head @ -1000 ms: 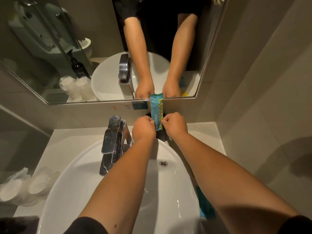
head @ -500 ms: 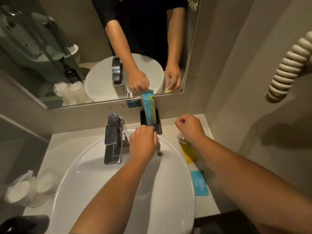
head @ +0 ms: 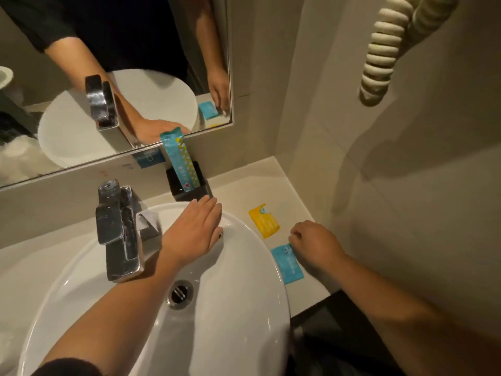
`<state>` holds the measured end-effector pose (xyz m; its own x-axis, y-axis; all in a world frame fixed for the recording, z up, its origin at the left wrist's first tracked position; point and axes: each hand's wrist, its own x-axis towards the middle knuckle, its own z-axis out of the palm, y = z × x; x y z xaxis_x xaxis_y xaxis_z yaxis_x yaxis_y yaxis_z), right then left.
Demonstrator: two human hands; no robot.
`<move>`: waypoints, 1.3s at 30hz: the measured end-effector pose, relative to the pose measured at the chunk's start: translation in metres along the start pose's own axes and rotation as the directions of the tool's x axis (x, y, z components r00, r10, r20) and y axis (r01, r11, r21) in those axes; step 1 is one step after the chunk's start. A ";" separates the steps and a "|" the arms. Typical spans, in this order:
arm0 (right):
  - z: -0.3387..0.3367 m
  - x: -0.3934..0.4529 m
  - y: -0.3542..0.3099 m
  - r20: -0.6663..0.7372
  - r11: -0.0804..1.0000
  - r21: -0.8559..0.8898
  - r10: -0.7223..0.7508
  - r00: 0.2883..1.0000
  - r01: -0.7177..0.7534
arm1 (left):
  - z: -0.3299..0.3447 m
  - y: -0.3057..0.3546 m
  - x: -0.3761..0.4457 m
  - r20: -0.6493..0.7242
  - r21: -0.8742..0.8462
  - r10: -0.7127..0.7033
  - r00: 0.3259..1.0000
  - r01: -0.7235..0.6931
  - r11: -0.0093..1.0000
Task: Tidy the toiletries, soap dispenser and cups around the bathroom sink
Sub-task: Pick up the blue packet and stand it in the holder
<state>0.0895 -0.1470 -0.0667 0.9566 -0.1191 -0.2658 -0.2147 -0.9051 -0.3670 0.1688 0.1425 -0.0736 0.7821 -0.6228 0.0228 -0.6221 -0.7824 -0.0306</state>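
Observation:
A long blue and yellow packet stands upright in a small black holder against the wall behind the white sink. My left hand lies flat and open on the sink's back rim, just in front of the holder. On the counter to the right lie a yellow sachet and a blue sachet. My right hand rests on the near top corner of the blue sachet, fingers curled onto it; whether the sachet is lifted I cannot tell.
A chrome tap rises at the sink's back left. The mirror runs along the wall above. A coiled cream cord hangs on the right wall. The drain sits mid-basin. The counter ends at the right wall.
My left hand let go of the tall packet and flattened onto the sink rim. My right hand moved right and toward me, from near the holder down to the blue sachet.

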 end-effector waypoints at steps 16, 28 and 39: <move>-0.006 0.030 -0.024 0.190 0.850 0.487 0.122 0.974 -0.201 | 0.002 0.002 -0.001 -0.009 -0.027 -0.002 1.000 0.002 1.000; 0.011 0.086 -0.052 0.202 0.983 0.159 0.061 0.978 -0.094 | 0.004 0.001 0.000 -0.038 0.003 0.003 0.999 -0.003 1.000; 0.003 0.106 -0.059 0.391 0.995 0.076 0.035 0.920 -0.070 | 0.011 0.002 0.000 -0.038 0.013 -0.021 0.999 0.022 1.000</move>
<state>0.2029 -0.1048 -0.0755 0.7952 0.0183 -0.6061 -0.2958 -0.8608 -0.4141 0.1679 0.1416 -0.0847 0.7933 -0.6057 0.0619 -0.6042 -0.7957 -0.0429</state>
